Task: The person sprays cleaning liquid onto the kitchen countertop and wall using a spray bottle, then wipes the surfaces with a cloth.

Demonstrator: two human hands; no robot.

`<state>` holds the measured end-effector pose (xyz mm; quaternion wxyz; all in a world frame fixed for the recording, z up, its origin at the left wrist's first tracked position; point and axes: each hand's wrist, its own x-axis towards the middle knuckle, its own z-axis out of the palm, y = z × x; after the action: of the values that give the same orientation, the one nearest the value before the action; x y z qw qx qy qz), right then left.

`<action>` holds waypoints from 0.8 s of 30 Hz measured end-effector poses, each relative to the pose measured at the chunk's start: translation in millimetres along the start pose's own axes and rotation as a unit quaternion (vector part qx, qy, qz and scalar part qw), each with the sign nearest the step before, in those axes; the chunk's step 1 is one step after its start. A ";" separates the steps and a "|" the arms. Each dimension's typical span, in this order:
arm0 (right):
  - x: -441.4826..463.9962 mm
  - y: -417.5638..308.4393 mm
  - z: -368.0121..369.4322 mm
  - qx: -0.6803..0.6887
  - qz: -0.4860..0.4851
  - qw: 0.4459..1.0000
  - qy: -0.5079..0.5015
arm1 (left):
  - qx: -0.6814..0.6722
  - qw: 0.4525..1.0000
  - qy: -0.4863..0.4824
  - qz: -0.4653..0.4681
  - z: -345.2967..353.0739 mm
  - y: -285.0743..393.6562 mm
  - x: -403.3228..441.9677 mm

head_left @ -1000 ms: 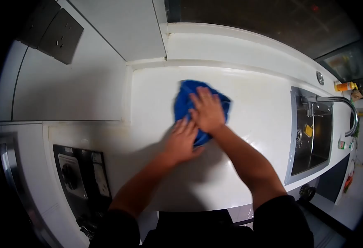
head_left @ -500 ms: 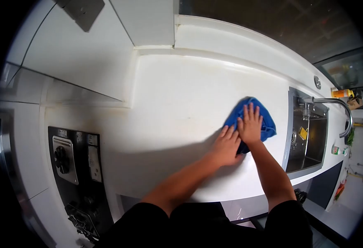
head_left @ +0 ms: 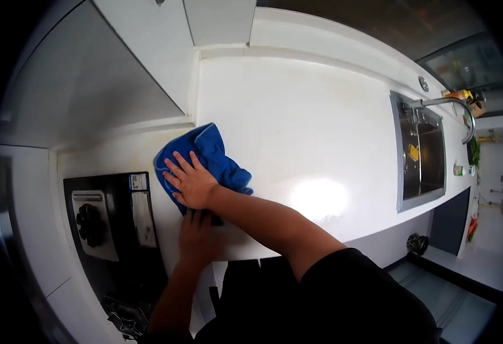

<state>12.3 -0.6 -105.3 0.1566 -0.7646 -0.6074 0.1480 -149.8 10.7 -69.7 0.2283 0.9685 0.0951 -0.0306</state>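
A blue cloth lies bunched on the white countertop, near the inner corner beside the stove. My right hand presses flat on the cloth with its fingers spread. Just below it, my left hand reaches the cloth's lower edge; it is somewhat blurred, and its fingertips are partly hidden by the right hand and the cloth.
On the left is a black gas stove with burners. At the right, a steel sink holds a yellow sponge under a curved faucet. Bottles and green vegetables stand beyond the sink.
Both hands and the blue cloth have moved from near the sink to the left, beside the stove. The cloth is more spread out. The camera view has shifted.
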 end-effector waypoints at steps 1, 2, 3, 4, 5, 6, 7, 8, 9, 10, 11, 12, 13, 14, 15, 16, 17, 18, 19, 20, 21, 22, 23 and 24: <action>-2.4 -2.6 6.3 0.001 0.003 1.000 0.000 | -0.047 0.999 -0.006 0.003 -3.5 -7.8 -8.9; -4.2 -1.2 11.3 0.008 -0.006 1.000 0.014 | -0.047 0.999 -0.006 0.006 0.6 -24.0 -13.1; -5.1 -1.6 1.6 0.013 -0.017 0.999 0.030 | -0.096 0.993 0.066 -0.033 2.3 -35.9 -8.6; -6.0 -0.6 -8.3 0.011 -0.015 0.999 0.033 | -0.144 0.978 0.137 -0.070 4.9 -43.4 -5.9; -9.1 3.0 -18.1 -0.030 0.009 0.999 0.033 | -0.144 0.978 0.137 -0.066 11.5 -50.5 3.0; -14.7 7.1 -30.5 -0.070 0.032 0.997 0.032 | -0.069 0.984 0.158 -0.039 1.0 -41.7 32.6; -25.1 19.5 -29.7 -0.070 0.034 0.996 0.030 | 0.005 0.984 0.176 -0.012 -3.1 -35.8 52.9; -37.8 35.1 -26.7 -0.058 0.057 0.994 0.069 | 0.003 0.985 0.174 -0.012 1.9 -36.7 62.0; -47.7 47.1 -22.5 -0.047 0.084 0.989 0.109 | 0.082 0.986 0.141 -0.023 9.3 -40.2 71.7; -53.8 50.7 -21.1 -0.043 0.091 0.989 0.111 | 0.157 0.981 0.109 -0.030 17.1 -41.0 81.8; -57.8 53.4 -22.0 -0.048 0.101 0.988 0.110 | 0.168 0.982 0.081 -0.044 20.4 -38.7 87.6; -60.6 52.8 -21.1 -0.047 0.107 0.987 0.108 | 0.181 0.979 0.077 -0.046 21.6 -35.8 91.8; -65.4 50.8 -22.8 -0.043 0.115 0.987 0.107 | 0.197 0.977 0.070 -0.045 23.1 -31.1 94.5; -69.3 50.2 -30.5 -0.034 0.134 0.990 0.044 | 0.196 0.978 0.065 -0.036 26.4 -26.1 99.2; -76.8 54.9 -31.0 -0.033 0.140 0.988 0.047 | 0.212 0.975 0.059 -0.029 28.8 -21.5 104.6; -84.8 58.2 -31.9 -0.025 0.149 0.987 0.058 | 0.228 0.972 0.053 -0.023 27.2 -11.4 110.2; -93.4 61.2 -32.6 -0.015 0.156 0.985 0.069 | 0.231 0.971 0.049 -0.019 26.9 0.9 115.2; -104.5 67.6 -34.3 -0.019 0.170 0.982 0.076 | 0.220 0.975 0.018 -0.006 27.9 15.2 122.7; -118.1 77.2 -36.7 -0.018 0.173 0.982 0.079 | 0.208 0.978 -0.012 0.006 30.5 33.2 133.0; -134.2 88.6 -37.2 -0.017 0.194 0.976 0.099 | 0.207 0.978 -0.009 0.023 39.5 50.8 142.2; -151.4 100.3 -37.8 -0.017 0.216 0.969 0.118 | 0.209 0.978 -0.010 0.027 51.0 67.7 151.4; -172.4 115.6 -40.6 -0.032 0.230 0.964 0.133 | 0.199 0.978 0.005 0.063 64.9 86.2 161.3; -195.7 131.8 -46.9 -0.047 0.243 0.958 0.147 | 0.189 0.977 0.020 0.097 75.7 108.3 172.0; -219.8 146.7 -53.0 -0.052 0.262 0.952 0.150 | 0.174 0.979 0.012 0.107 86.0 131.7 183.2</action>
<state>115.8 -249.4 -110.8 0.1611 -0.9174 -0.3621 0.0357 54.4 -112.3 -108.0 0.0572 0.9982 -0.0133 -0.0103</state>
